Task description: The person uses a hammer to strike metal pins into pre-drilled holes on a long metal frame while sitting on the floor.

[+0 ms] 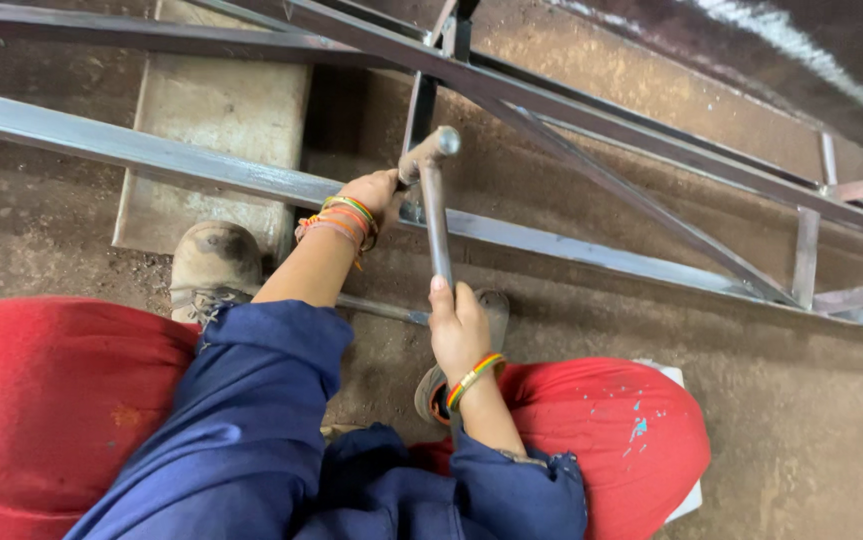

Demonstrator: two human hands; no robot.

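My right hand (458, 328) grips the lower end of a metal hammer handle (437, 225), whose steel head (429, 153) is raised above a grey steel frame rail (151, 152). My left hand (375, 192) reaches forward under the hammer head and rests on the rail beside an upright dark post (418, 110); what its fingers hold is hidden. Both wrists wear coloured thread bands. My sleeves are dark blue, my knees red.
The welded frame of steel bars runs diagonally across the view, with a cross brace (641, 205) at right. A flat metal plate (213, 110) lies on the dirt floor behind the rail. My boot (213, 262) stands by the rail; a thin rod (381, 309) lies on the ground.
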